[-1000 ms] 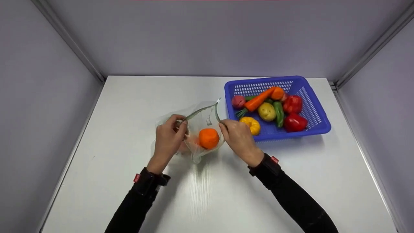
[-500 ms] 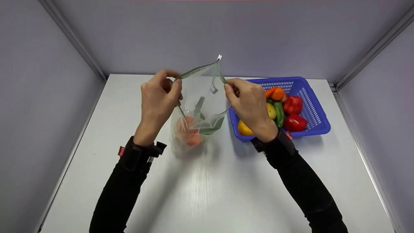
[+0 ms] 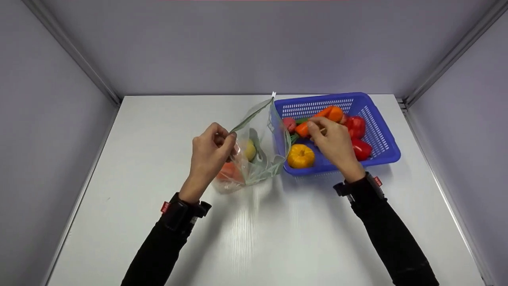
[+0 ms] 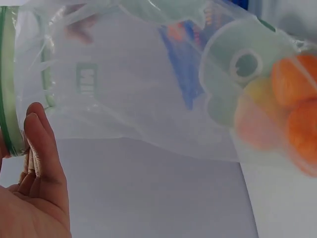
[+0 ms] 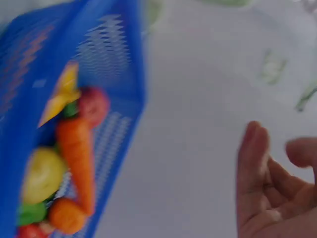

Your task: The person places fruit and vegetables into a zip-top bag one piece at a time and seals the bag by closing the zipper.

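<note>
A clear zip bag (image 3: 260,147) with a green rim stands partly upright at the middle of the table, its mouth spread. My left hand (image 3: 210,155) pinches the bag's left rim between thumb and fingers. Inside lie orange fruits (image 4: 294,84) and a yellow-pink fruit (image 4: 257,116), blurred by the film. Above the blue basket (image 3: 391,149) hovers my right hand (image 3: 333,141), thumb and fingers apart, with nothing visible between them. Near its fingertips is a carrot (image 3: 303,129); a small yellow pumpkin (image 3: 301,156) lies in the basket's near left corner.
Two red peppers (image 3: 361,150) lie at the basket's right side, and a pinkish-red round item (image 3: 289,124) at its left. In the right wrist view a yellow potato-like item (image 5: 44,176) sits beside the carrot. Grey walls (image 3: 254,47) enclose the white table (image 3: 139,167).
The bag was lifted by both hands, then lowered. My right hand has let go of its rim and moved right over the basket. My left hand still holds the bag.
</note>
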{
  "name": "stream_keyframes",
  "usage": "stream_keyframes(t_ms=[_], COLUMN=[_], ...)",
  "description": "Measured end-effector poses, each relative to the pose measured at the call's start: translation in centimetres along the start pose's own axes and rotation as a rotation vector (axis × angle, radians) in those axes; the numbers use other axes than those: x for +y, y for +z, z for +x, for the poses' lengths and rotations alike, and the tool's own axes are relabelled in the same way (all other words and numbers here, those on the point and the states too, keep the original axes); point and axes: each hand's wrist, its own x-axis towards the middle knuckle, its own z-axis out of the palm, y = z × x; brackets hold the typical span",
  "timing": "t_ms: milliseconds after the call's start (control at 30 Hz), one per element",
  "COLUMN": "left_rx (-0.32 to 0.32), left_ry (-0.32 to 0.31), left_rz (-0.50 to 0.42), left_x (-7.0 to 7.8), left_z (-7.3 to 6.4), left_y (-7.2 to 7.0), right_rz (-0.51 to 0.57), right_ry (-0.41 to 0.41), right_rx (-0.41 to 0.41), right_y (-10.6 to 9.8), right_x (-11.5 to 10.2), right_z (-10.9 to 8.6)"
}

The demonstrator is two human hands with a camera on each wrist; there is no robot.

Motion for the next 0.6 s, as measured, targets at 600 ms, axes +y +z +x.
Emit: stream_keyframes(t_ms=[600], left_rx=[0.053], left_ry=[0.028], left_rz=[-0.119], left_x=[-1.6], left_z=[-3.1], left_y=[1.5], right_rz=[-0.349], right_ry=[0.110], right_rx=[-0.556], right_y=[4.7], right_x=[5.0], right_z=[0.6])
